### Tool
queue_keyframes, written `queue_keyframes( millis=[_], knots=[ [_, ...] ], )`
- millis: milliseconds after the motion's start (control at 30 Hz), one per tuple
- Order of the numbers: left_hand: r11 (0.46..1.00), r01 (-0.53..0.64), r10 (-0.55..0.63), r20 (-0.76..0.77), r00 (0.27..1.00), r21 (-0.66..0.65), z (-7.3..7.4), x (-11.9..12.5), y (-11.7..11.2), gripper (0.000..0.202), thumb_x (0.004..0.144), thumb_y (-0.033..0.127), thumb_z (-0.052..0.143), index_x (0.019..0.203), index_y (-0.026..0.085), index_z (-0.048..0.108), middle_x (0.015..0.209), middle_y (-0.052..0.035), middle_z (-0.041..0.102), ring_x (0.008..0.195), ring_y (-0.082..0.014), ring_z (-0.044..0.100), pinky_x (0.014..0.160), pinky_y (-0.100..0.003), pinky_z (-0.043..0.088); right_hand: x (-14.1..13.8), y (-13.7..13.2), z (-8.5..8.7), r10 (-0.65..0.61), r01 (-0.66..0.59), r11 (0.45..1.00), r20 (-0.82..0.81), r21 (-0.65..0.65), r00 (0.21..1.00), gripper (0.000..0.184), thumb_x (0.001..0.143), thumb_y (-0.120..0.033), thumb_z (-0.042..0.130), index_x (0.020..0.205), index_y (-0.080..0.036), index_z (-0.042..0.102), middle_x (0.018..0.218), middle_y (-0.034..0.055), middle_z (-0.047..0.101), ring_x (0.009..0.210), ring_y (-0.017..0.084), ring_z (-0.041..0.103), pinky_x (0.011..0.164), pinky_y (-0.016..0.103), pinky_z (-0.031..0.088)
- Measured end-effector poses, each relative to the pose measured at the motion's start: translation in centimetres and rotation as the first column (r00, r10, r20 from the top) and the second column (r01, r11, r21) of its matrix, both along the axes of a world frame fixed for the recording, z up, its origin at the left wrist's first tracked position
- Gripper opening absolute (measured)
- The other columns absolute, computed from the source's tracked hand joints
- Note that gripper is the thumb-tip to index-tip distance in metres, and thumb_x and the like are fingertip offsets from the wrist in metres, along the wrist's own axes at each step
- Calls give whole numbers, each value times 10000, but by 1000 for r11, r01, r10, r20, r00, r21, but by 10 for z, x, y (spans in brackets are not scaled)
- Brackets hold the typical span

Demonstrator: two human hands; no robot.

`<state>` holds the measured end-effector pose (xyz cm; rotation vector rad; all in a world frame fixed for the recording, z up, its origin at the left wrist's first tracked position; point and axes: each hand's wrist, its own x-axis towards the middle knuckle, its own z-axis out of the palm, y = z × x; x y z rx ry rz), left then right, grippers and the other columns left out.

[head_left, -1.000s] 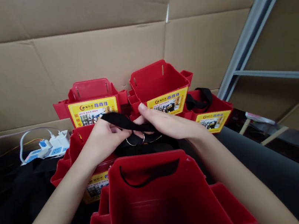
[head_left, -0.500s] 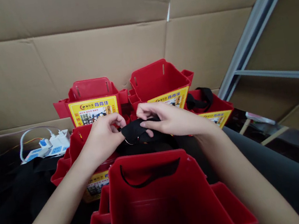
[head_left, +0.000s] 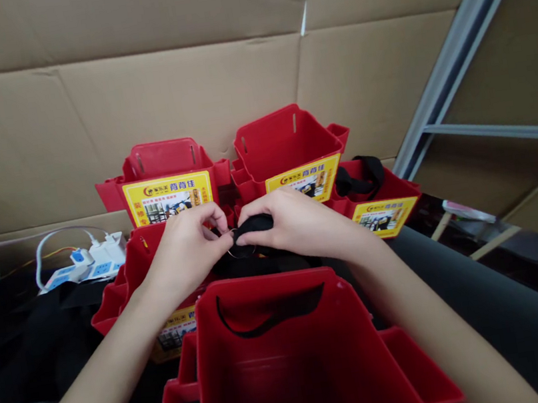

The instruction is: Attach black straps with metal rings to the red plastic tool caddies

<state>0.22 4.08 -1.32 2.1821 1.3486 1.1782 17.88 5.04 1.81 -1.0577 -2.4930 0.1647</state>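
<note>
Both hands meet just above the far rim of the nearest red plastic box [head_left: 282, 354]. My left hand [head_left: 185, 251] pinches a thin metal ring [head_left: 236, 252] and the end of a black strap [head_left: 252, 225]. My right hand [head_left: 302, 223] has its fingers curled over the same strap, pressing it toward the ring. A loop of black strap hangs inside the near box's far wall. More black strap lies bunched under the hands, mostly hidden by them.
Several more red boxes with yellow labels [head_left: 168, 200] stand behind, one at the right [head_left: 380, 202] with a black strap on it. A white power strip [head_left: 91, 262] with plugs lies left. Cardboard sheets [head_left: 182, 93] form the backdrop; a grey metal frame [head_left: 454, 52] rises at right.
The strap, stretched out between the hands a second ago, has been gathered in and folded small at the ring. Both hands have drawn closer together and slightly up.
</note>
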Motion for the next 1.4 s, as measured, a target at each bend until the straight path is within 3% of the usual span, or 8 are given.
queue_keyframes(
  millis=[133,233,467,567,800,1100,1233,1400],
  knots=[
    [1000,-26,27,74,997,-11,-3,3,0,83,619,119,539,666,179,507,623,26,574,560,-126,578,492,-220,448,-5,0,-5,-97,93,990,31,109,995,81,753,-257,598,728,-183,620,664,11,593,598,117,501,580,240,312],
    [991,6,25,231,973,-133,-3,5,0,119,609,113,537,674,184,466,588,36,553,518,-129,584,430,-205,461,-7,3,-11,-43,41,984,6,171,999,98,756,-248,586,713,-162,567,764,32,581,692,128,515,632,236,343],
    [976,132,-47,425,904,-173,3,7,-2,142,620,64,538,654,168,447,523,62,521,421,-62,528,425,-152,470,-5,12,-15,139,-139,990,-133,6,981,244,797,-203,553,1040,-181,544,1018,26,616,877,148,560,753,257,388],
    [979,146,-71,432,899,-143,5,4,-2,136,650,91,583,678,161,469,525,61,521,437,-64,537,418,-144,472,-3,19,-15,225,-233,972,-193,-23,955,245,803,-210,566,1044,-170,583,1035,26,635,913,144,578,809,260,388],
    [965,201,-124,385,915,-167,6,1,-4,64,743,159,575,759,154,514,688,28,537,610,-97,608,541,-216,561,-2,29,-18,215,-241,969,-289,-58,933,126,774,-171,572,875,-147,642,859,12,660,794,118,586,761,244,393],
    [938,141,-53,272,961,-315,2,1,-1,87,697,148,615,773,146,573,678,-13,631,643,-133,635,489,-187,522,-2,27,-14,137,-147,989,-290,-11,947,82,712,-161,572,726,-148,493,651,-47,478,610,76,413,620,211,302],
    [965,164,-111,246,963,-206,2,-4,2,105,691,185,645,788,154,619,663,5,627,623,-112,605,482,-168,494,0,29,-13,178,-220,972,-368,-77,913,108,728,-177,568,711,-150,464,634,-54,436,594,70,382,610,207,298],
    [950,230,-188,203,961,-211,9,-12,2,94,718,187,630,805,163,655,644,5,649,628,-113,610,507,-166,482,1,26,-12,220,-354,910,-473,-214,853,155,754,-208,574,713,-156,434,638,-53,430,587,66,394,578,197,311]
  ],
)
